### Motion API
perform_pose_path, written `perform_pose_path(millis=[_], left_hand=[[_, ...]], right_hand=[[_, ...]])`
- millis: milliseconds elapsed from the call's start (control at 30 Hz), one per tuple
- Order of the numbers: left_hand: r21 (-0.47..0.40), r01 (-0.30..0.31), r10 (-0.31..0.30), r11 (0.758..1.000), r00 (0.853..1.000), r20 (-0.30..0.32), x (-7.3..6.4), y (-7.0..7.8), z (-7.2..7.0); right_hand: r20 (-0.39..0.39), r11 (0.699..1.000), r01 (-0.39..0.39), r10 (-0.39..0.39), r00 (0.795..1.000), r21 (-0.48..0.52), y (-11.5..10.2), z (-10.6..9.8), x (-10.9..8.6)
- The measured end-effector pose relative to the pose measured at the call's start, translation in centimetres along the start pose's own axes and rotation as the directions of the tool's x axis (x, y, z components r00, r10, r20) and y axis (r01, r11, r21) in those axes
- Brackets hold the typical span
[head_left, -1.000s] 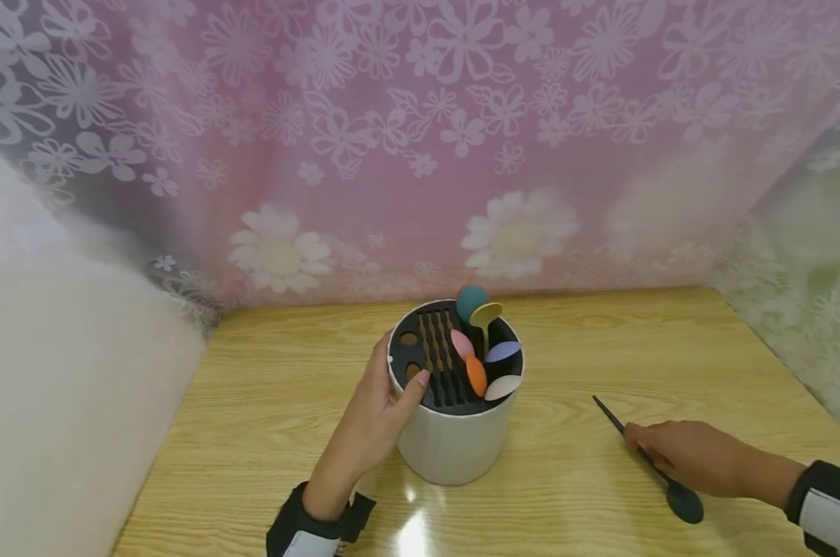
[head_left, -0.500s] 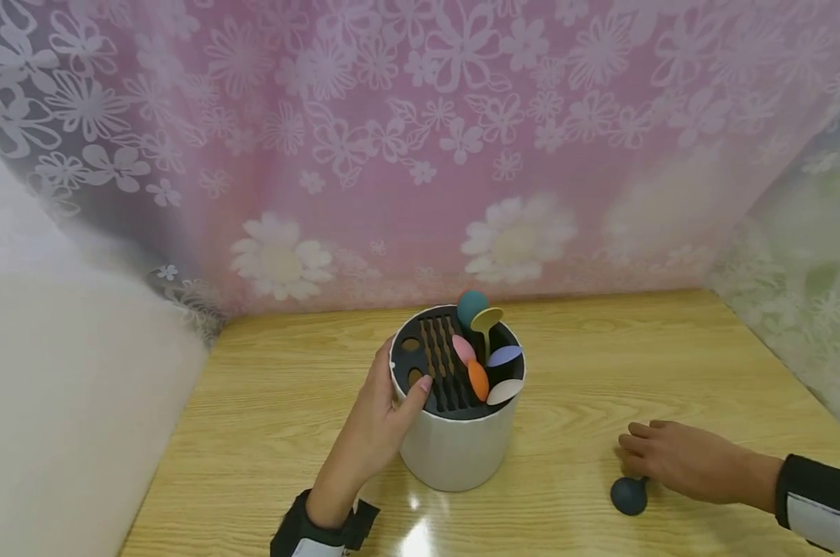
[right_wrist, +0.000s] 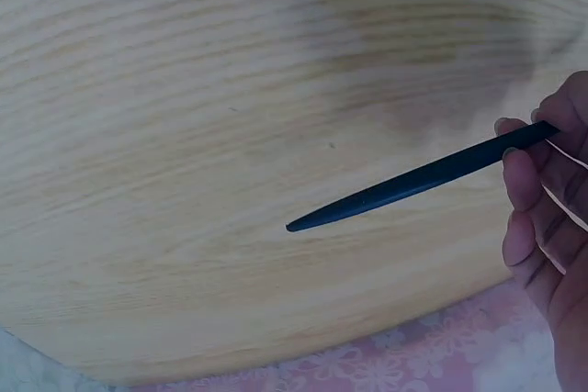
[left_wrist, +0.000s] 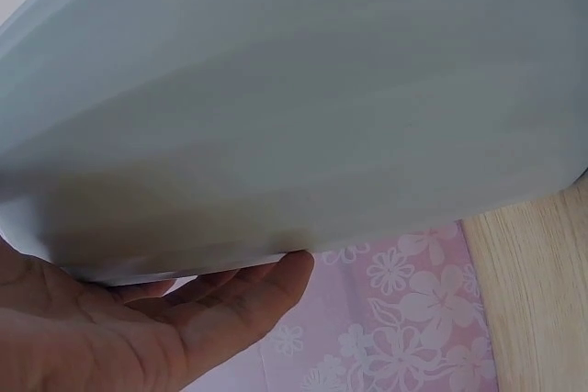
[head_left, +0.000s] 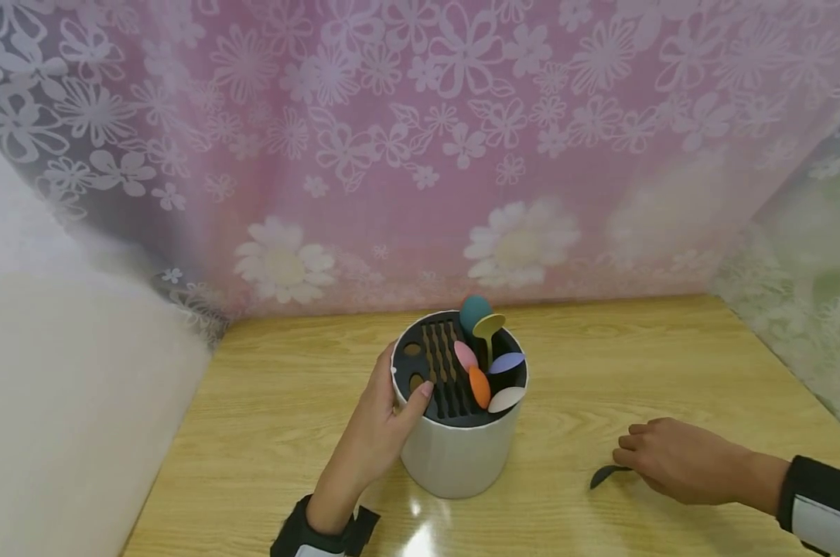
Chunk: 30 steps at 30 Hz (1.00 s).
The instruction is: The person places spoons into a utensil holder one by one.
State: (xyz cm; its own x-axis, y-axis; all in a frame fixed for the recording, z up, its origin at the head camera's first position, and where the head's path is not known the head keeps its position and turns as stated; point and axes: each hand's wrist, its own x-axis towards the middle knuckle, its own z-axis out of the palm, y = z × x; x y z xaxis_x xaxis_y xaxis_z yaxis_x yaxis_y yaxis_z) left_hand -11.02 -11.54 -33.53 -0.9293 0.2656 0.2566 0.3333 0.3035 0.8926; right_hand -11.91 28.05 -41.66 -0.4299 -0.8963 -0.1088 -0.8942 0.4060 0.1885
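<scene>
A white round utensil holder (head_left: 455, 464) with a slotted black top stands on the wooden table. My left hand (head_left: 374, 422) grips its left side, the thumb over the rim and the fingers behind the wall in the left wrist view. To the right, my right hand (head_left: 684, 460) pinches a dark spoon (head_left: 603, 475) by its handle. The spoon's bowl points left and is seen edge-on in the head view; the hand hides the handle there. In the right wrist view the tapered handle (right_wrist: 404, 184) sticks out from between thumb and fingertips, above the table.
In the holder's open right half stand a teal round-headed utensil (head_left: 474, 313), a yellow ladle (head_left: 490, 325), and utensils with pink, orange (head_left: 479, 387), purple and white ends. A pink flowered cloth (head_left: 406, 155) hangs behind the table (head_left: 288, 402).
My right hand has turned the spoon, swinging its bowl from the near right round to the left and tipping it edge-on. My left hand keeps its grip on the holder.
</scene>
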Motion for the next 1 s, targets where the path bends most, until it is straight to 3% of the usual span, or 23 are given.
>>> perform_pose_path(millis=[233, 433, 600, 667, 767, 867, 1000], left_hand=[[0.001, -0.009, 0.009, 1.0, 1.0, -0.002, -0.2, -0.1, -0.1], [-0.022, -0.011, 0.01, 1.0, 0.999, -0.03, -0.5, 0.0, 0.3], [-0.037, -0.008, 0.007, 0.999, 1.0, -0.029, -0.5, -0.2, 0.5], [-0.035, -0.005, 0.004, 0.999, 1.0, -0.027, -0.4, -0.2, 0.5], [-0.016, -0.008, 0.008, 1.0, 1.0, -0.016, -0.3, -0.2, 0.5], [-0.008, -0.008, 0.007, 1.0, 1.0, -0.013, -0.2, -0.2, 0.6], [-0.011, 0.005, -0.005, 1.0, 1.0, -0.017, 0.0, -0.1, 0.8]], right_hand=[[-0.138, 0.999, -0.031, 0.034, 0.99, 0.021, 0.2, -2.6, 1.9], [-0.28, 0.996, -0.051, 0.071, 0.957, 0.077, 0.2, -6.0, 3.5], [-0.344, 0.995, -0.072, 0.093, 0.934, 0.073, 0.6, -9.1, 4.1], [-0.347, 0.989, -0.077, 0.116, 0.931, 0.124, 0.8, -10.3, 4.3], [-0.324, 0.961, -0.075, 0.163, 0.932, 0.267, 0.9, -11.9, 4.3], [-0.279, 0.907, -0.083, 0.212, 0.937, 0.412, 1.1, -13.9, 4.5], [-0.221, 0.854, -0.09, 0.232, 0.947, 0.512, 1.3, -17.1, 5.0]])
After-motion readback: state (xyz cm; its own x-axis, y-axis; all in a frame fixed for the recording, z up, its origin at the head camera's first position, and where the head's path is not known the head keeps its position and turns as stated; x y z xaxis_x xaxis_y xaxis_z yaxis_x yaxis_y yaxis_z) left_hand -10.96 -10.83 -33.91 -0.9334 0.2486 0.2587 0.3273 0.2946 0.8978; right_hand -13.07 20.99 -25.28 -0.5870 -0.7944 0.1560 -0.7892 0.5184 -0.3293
